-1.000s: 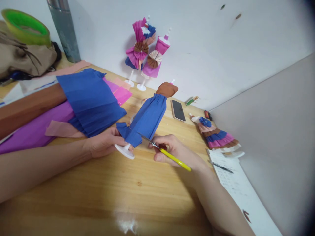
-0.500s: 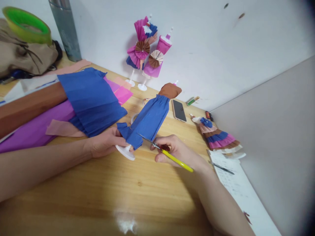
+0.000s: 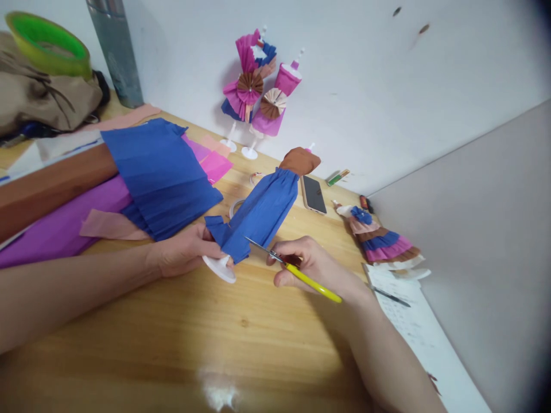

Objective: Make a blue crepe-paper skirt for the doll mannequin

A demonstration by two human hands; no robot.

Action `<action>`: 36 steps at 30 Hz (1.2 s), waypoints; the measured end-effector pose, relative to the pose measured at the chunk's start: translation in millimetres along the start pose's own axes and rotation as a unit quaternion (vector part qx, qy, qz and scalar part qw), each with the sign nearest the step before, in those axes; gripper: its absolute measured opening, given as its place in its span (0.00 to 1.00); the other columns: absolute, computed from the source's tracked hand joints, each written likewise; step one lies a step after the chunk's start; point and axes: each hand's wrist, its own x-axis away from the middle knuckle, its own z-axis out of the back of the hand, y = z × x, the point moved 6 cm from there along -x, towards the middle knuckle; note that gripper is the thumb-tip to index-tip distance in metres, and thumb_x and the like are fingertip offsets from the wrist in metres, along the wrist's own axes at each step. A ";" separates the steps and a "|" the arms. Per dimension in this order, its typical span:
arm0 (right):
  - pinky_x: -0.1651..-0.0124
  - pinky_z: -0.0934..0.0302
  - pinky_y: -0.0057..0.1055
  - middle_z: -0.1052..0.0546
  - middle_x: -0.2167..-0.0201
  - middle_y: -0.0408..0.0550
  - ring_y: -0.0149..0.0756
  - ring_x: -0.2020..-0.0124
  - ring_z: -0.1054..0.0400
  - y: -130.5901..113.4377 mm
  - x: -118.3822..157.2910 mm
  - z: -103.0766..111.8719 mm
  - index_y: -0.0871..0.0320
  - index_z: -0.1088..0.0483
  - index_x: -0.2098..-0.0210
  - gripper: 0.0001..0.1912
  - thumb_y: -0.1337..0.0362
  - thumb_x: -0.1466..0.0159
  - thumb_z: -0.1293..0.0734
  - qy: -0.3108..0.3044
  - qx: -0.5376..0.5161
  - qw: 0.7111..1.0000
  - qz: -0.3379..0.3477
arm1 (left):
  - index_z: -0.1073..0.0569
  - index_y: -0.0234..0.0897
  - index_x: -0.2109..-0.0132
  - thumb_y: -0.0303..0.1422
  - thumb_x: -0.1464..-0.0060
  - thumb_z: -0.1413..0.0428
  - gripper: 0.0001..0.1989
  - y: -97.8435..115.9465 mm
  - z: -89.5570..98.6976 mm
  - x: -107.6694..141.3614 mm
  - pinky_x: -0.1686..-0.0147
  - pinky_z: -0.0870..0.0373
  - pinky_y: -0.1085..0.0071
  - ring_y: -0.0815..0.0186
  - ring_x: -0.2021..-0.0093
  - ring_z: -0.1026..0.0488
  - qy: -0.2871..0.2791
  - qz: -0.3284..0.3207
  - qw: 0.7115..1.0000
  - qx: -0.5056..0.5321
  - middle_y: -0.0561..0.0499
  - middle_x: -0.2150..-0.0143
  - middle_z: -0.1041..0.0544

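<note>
My left hand (image 3: 191,250) is closed around the lower end of a small dress form (image 3: 221,268), just above its round white base. The form wears a brown paper bodice (image 3: 300,161) and a blue crepe paper skirt (image 3: 269,201), and leans away to the upper right. A strip at the skirt's lower edge is partly cut and folds out over my left fingers. My right hand (image 3: 303,264) grips yellow-handled scissors (image 3: 310,282), whose blades lie against the skirt near its hem. Whether the blades are fully closed cannot be made out.
Crepe paper sheets (image 3: 159,172) lie at left, by a bag (image 3: 47,103) and bottle (image 3: 118,57). Two dressed forms (image 3: 269,103) stand by the wall. A phone (image 3: 314,194), another paper dress (image 3: 383,238) and paper with a pen (image 3: 391,296) are at right.
The scissors and my right hand have shifted slightly to the right. The top of the dress form has tipped a little to the right too. My left hand keeps its hold.
</note>
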 end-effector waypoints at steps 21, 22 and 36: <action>0.77 0.59 0.25 0.45 0.81 0.37 0.26 0.78 0.55 2.4 6.3 3.2 0.60 0.35 0.77 0.33 0.33 0.50 0.33 -0.025 0.037 0.999 -0.008 | 0.22 0.33 0.73 0.28 0.66 0.37 0.07 3.2 0.5 1.1 0.70 0.35 0.74 0.69 0.72 0.29 0.064 -0.032 0.997 -0.019 0.52 0.74 0.22; 0.77 0.59 0.26 0.44 0.81 0.38 0.26 0.78 0.54 2.3 7.2 3.2 0.60 0.35 0.76 0.33 0.32 0.50 0.34 -0.030 0.038 0.999 -0.008 | 0.23 0.33 0.73 0.28 0.66 0.37 0.07 3.7 0.7 1.1 0.70 0.35 0.75 0.69 0.72 0.29 0.070 -0.039 0.997 -0.021 0.52 0.74 0.22; 0.75 0.53 0.26 0.37 0.78 0.40 0.28 0.77 0.47 2.4 8.4 6.1 0.63 0.30 0.69 0.35 0.33 0.48 0.35 -0.056 0.006 0.998 0.001 | 0.22 0.35 0.64 0.29 0.64 0.35 0.15 -0.1 0.9 2.1 0.65 0.34 0.73 0.65 0.66 0.27 0.060 -0.047 0.996 -0.047 0.52 0.66 0.21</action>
